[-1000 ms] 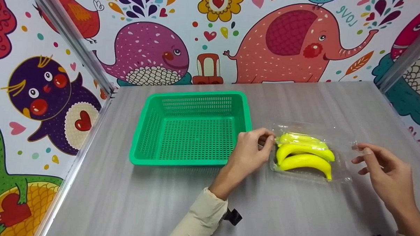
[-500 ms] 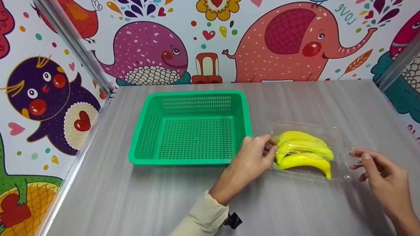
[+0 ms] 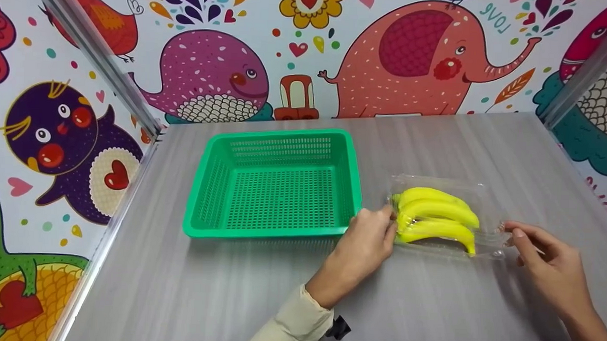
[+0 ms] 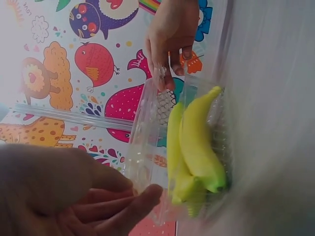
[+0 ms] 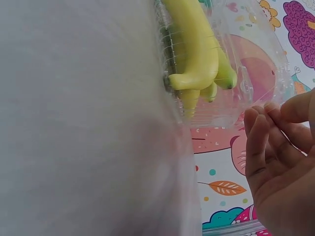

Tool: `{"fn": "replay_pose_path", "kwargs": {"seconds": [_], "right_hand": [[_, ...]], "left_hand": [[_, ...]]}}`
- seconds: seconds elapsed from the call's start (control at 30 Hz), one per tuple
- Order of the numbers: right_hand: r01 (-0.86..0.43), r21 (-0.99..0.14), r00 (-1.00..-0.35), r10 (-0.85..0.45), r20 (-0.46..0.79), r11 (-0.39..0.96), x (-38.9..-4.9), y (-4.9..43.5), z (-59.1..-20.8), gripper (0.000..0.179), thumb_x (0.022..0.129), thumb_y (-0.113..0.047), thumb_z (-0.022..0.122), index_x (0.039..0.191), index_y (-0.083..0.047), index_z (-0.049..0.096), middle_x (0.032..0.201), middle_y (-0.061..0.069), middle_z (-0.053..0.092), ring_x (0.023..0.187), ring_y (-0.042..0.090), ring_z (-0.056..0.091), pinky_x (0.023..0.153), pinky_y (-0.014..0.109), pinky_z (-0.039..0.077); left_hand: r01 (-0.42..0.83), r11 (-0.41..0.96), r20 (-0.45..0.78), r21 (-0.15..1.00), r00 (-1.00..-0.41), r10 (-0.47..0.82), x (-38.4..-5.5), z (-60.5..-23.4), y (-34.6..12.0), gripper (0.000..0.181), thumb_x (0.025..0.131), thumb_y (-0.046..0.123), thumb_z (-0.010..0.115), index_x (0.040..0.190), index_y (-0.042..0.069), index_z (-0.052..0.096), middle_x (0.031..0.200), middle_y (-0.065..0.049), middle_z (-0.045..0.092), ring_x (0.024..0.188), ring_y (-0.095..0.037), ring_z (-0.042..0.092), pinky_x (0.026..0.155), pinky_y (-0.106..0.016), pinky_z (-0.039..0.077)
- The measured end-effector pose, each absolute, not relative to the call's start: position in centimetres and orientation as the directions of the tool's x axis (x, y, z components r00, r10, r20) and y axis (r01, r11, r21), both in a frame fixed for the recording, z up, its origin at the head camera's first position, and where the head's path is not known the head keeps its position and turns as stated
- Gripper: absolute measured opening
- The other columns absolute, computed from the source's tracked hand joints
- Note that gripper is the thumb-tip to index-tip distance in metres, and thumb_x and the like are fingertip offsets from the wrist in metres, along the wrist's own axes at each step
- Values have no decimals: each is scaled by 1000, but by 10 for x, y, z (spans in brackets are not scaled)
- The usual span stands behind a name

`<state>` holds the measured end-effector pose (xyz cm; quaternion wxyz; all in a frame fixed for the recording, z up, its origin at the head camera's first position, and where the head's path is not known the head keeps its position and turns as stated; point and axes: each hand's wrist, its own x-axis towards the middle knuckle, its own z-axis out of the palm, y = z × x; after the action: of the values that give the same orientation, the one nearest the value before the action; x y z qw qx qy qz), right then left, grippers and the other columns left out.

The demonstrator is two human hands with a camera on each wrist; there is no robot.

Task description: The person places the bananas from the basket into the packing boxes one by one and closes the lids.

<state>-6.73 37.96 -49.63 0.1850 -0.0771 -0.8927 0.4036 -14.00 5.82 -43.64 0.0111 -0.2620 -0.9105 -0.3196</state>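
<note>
Several yellow bananas [image 3: 437, 209] lie side by side in a clear plastic clamshell box [image 3: 438, 182] on the table. In the left wrist view, the box's clear lid [image 4: 139, 147] stands tilted over the fruit, partly raised from the base. My left hand [image 3: 365, 241] pinches the lid at its left end between thumb and fingers. At the opposite end, my right hand [image 3: 555, 265] pinches the lid's other corner; the right wrist view shows its fingertips [image 5: 269, 109] at that edge. Part of the box's left end is hidden behind my left hand in the head view.
A green perforated plastic basket [image 3: 281, 234] stands on the table just left of the box, its right front corner close to my left hand. Cartoon-printed walls [image 3: 298, 19] border the grey table [image 3: 238, 299] at the back and sides.
Both hands have come nearer to me and the lid edge with them, passing forward over the bananas. The box has stayed almost in place; the basket has not moved.
</note>
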Motion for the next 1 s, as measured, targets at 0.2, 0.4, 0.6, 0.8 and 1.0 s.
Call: {"fn": "replay_pose_path", "kwargs": {"seconds": [0.2, 0.4, 0.6, 0.8, 1.0], "right_hand": [[28, -746, -927, 296, 229, 666, -66, 380, -500, 34, 112, -29, 61, 135, -7, 74, 116, -34, 62, 93, 3, 59, 63, 13, 56], [67, -739, -935, 300, 188, 671, -65, 379, -502, 37, 112, -31, 62, 140, -8, 72, 126, -24, 62, 99, -3, 57, 70, 9, 57], [101, -739, -944, 298, 140, 666, -63, 377, -503, 43, 111, -34, 64, 145, -8, 68, 135, 0, 64, 97, 0, 57, 75, 3, 52], [145, -730, -952, 296, 82, 667, -63, 375, -503, 49, 110, -40, 65, 149, -10, 65, 146, 15, 61, 97, -6, 56, 76, 3, 51], [133, -724, -953, 288, 94, 677, -62, 374, -504, 46, 109, -36, 67, 148, -13, 65, 144, 12, 58, 95, -12, 55, 74, 3, 51]], "left_hand": [[521, 684, 227, 510, -849, 477, -136, -443, 58, 5, 105, 9, 69, 102, 7, 73, 75, -1, 69, 60, -1, 53, 50, -11, 40], [545, 732, 268, 410, -838, 475, -132, -450, 59, 10, 105, 6, 67, 95, 8, 70, 73, -5, 72, 64, -9, 69, 51, -19, 51], [551, 729, 284, 405, -834, 473, -128, -458, 59, 7, 106, 6, 65, 101, 8, 70, 75, -6, 74, 66, -10, 72, 51, -20, 53], [539, 695, 286, 475, -842, 457, -127, -469, 58, 7, 108, 14, 66, 112, 8, 64, 69, 0, 67, 59, -4, 59, 47, -16, 44], [540, 647, 309, 538, -841, 445, -128, -480, 60, 8, 112, 16, 60, 114, 8, 58, 77, 2, 60, 64, -3, 52, 52, -12, 40]]}}
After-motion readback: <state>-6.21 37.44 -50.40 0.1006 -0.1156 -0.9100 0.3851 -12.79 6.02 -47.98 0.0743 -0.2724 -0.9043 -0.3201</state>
